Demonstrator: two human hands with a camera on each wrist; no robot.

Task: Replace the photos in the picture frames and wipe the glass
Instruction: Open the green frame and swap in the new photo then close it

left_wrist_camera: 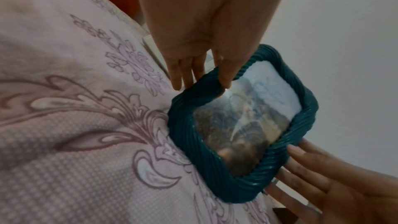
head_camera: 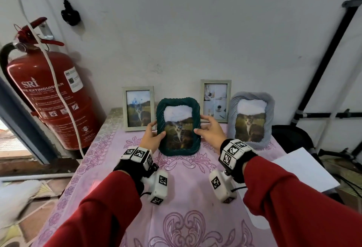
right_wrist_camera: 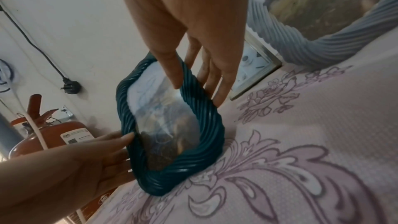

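A teal ribbed picture frame (head_camera: pixel 179 149) stands upright at the middle of the pink tablecloth (head_camera: pixel 186 188). It holds a cat photo, and thin scribbled lines show on the glass. My left hand (head_camera: pixel 154 129) grips its left edge, with the thumb on the front and the fingers behind, as the left wrist view shows (left_wrist_camera: pixel 204 81). My right hand (head_camera: pixel 201 125) grips the right edge the same way, thumb in front (right_wrist_camera: pixel 198 88). Both wrist views show the teal frame (left_wrist_camera: pixel 193 151) (right_wrist_camera: pixel 211 125) resting on the cloth.
Behind the teal frame stand a pale wooden frame (head_camera: pixel 138 108) on the left and another (head_camera: pixel 215 101) on the right. A grey ribbed frame (head_camera: pixel 250 121) stands further right. A red fire extinguisher (head_camera: pixel 49 94) hangs left of the table. A white sheet (head_camera: pixel 305 168) overhangs the right edge.
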